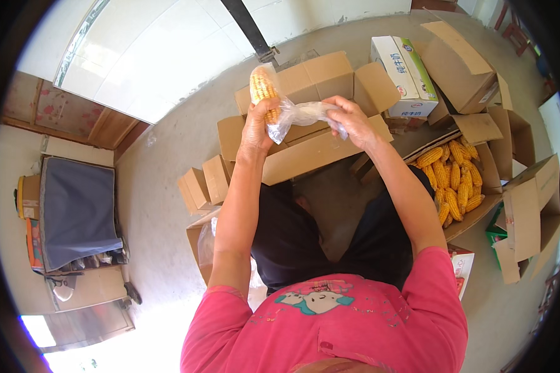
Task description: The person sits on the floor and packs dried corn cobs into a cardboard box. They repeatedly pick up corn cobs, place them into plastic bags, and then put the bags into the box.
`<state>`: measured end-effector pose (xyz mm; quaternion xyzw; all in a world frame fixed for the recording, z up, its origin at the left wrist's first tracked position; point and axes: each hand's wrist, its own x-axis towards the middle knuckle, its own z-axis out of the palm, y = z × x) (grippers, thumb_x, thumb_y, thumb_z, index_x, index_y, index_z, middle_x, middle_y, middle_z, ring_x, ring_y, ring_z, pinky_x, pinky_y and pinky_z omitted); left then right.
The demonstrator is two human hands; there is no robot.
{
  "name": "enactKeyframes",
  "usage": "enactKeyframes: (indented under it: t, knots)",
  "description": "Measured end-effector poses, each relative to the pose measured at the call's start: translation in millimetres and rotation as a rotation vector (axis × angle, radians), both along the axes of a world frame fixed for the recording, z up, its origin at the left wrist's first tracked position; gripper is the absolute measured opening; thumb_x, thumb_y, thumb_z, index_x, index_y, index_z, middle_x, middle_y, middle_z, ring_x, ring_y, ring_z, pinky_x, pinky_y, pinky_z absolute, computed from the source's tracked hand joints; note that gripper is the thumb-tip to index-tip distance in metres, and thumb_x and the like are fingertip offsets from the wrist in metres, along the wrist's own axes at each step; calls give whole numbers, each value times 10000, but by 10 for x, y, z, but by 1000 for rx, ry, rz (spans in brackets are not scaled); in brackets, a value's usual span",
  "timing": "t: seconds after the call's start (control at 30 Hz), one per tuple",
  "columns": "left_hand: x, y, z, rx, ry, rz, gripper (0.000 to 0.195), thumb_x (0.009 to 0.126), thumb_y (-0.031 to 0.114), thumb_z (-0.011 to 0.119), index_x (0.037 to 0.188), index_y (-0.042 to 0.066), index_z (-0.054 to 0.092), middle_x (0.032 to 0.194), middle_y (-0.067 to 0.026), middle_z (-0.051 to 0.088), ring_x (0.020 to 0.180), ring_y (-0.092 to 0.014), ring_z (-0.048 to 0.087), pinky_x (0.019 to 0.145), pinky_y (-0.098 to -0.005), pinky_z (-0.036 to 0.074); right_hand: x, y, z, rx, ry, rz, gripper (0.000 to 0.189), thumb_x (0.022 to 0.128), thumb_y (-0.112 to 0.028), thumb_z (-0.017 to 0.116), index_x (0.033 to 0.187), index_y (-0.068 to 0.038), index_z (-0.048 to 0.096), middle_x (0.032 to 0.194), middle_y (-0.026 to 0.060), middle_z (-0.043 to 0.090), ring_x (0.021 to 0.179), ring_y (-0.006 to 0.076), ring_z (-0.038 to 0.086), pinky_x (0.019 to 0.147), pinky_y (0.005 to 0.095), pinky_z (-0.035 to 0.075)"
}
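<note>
My left hand grips the lower part of a yellow corn cob, which stands nearly upright inside a clear plastic bag. Stretched to the right, the bag's loose end is twisted and pinched by my right hand. Both hands are above an open cardboard box in front of my knees. Many bare corn cobs fill another open cardboard box beside my right leg. The inside of the front box is partly hidden by the hands and bag.
A printed milk carton and an open cardboard box stand at the back right. Small brown boxes are at the left, near a box with clear plastic. A cloth-covered rack stands farther left.
</note>
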<state>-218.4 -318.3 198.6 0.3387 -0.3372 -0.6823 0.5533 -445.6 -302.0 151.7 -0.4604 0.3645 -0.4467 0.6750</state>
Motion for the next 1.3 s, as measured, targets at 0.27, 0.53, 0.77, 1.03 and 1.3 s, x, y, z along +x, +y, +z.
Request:
enactKeyframes:
  t: [0.27, 0.53, 0.77, 1.03, 1.3]
  knots:
    - [-358, 147, 69, 13, -114, -149, 475, 773, 81, 682, 1193, -14, 484, 985, -104, 607, 845, -196, 630, 753, -346, 560, 3, -166, -223, 114, -112, -272, 256, 957, -271, 505, 1075, -57, 578, 931, 34, 580, 690, 107, 531, 553, 263, 445]
    - [-541, 157, 18, 5, -119, -211, 532, 782, 20, 655, 1274, 12, 453, 1061, -72, 582, 945, -173, 610, 812, -337, 537, 281, -91, -116, 31, -125, -352, 234, 959, -217, 543, 1121, -49, 548, 963, 43, 576, 872, 107, 544, 727, 258, 453]
    - [-577, 176, 14, -9, -122, -236, 555, 770, 29, 647, 1290, 19, 451, 1061, -67, 581, 942, -169, 607, 811, -336, 533, 286, -163, -113, 31, -356, -394, 181, 956, -133, 490, 1060, -28, 594, 803, 37, 550, 704, 110, 513, 624, 282, 457]
    - [-551, 132, 16, -64, -182, -192, 619, 759, 22, 679, 1328, 20, 436, 1077, -73, 590, 949, -172, 608, 826, -328, 527, 219, -88, 84, 125, -248, -246, 433, 935, -430, 577, 1092, -26, 573, 948, 49, 579, 858, 122, 572, 712, 291, 489]
    - [-388, 149, 10, -141, -573, -67, 635, 754, 78, 743, 1313, 13, 449, 1063, -72, 603, 910, -156, 603, 771, -311, 521, 68, 45, 160, -136, 127, 175, 471, 889, -395, 674, 1130, -15, 538, 966, 26, 557, 860, 85, 522, 723, 245, 433]
